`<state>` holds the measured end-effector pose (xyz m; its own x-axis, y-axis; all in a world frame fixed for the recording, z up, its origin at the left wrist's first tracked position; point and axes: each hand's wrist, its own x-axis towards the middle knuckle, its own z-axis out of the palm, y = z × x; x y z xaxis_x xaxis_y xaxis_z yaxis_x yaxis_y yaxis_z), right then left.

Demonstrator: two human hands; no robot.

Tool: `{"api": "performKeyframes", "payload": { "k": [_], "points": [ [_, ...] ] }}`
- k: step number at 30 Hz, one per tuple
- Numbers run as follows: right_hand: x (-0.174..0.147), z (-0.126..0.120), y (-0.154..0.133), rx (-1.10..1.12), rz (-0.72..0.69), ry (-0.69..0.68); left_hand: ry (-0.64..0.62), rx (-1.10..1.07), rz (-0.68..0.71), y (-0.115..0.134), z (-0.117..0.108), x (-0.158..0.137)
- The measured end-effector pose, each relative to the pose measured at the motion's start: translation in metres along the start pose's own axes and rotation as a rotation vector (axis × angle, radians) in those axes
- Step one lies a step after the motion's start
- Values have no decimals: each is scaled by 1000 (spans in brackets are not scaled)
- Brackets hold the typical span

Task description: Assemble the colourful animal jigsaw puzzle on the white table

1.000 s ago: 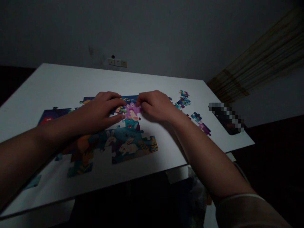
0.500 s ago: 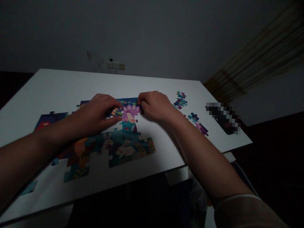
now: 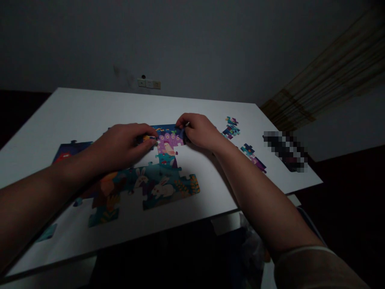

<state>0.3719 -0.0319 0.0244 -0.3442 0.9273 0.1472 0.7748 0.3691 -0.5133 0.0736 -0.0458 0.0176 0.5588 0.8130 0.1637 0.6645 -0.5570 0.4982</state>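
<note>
A partly joined jigsaw puzzle (image 3: 167, 160) with a pink peacock, a bird and white rabbits lies on the white table. At its far edge my right hand (image 3: 200, 130) pinches a dark blue puzzle piece (image 3: 182, 137) beside the peacock's fan; its fingers partly hide the piece. My left hand (image 3: 128, 140) is bent over the puzzle's left side, thumb and forefinger closed around a small piece with yellow and orange (image 3: 148, 138). The left hand and forearm cover much of the puzzle beneath them.
Several loose puzzle pieces (image 3: 231, 131) lie right of my right hand, with more (image 3: 253, 157) nearer the table's right side. A dark, pixelated object (image 3: 285, 151) rests by the right edge of the table (image 3: 207, 192). Wall sockets (image 3: 148, 83) sit beyond the far edge.
The dark blue piece at my right fingertips shows more now, up against the peacock section. My left fingers have lowered the small piece, which was more tilted. The view has shifted slightly.
</note>
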Motion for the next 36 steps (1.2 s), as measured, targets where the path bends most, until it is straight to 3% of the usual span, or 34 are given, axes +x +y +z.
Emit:
{"api": "performKeyframes", "payload": {
  "k": [19, 27, 30, 36],
  "points": [
    [0, 5, -2, 82, -27, 66, -43, 96, 78, 1, 0, 3],
    [-3, 8, -3, 251, -8, 59, -63, 118, 137, -3, 3, 3],
    [-5, 7, -11, 422, -15, -5, -66, 110, 138, -4, 4, 3],
    [-11, 5, -26, 691, 5, -287, -61, 99, 166, -5, 5, 3]
  ]
}}
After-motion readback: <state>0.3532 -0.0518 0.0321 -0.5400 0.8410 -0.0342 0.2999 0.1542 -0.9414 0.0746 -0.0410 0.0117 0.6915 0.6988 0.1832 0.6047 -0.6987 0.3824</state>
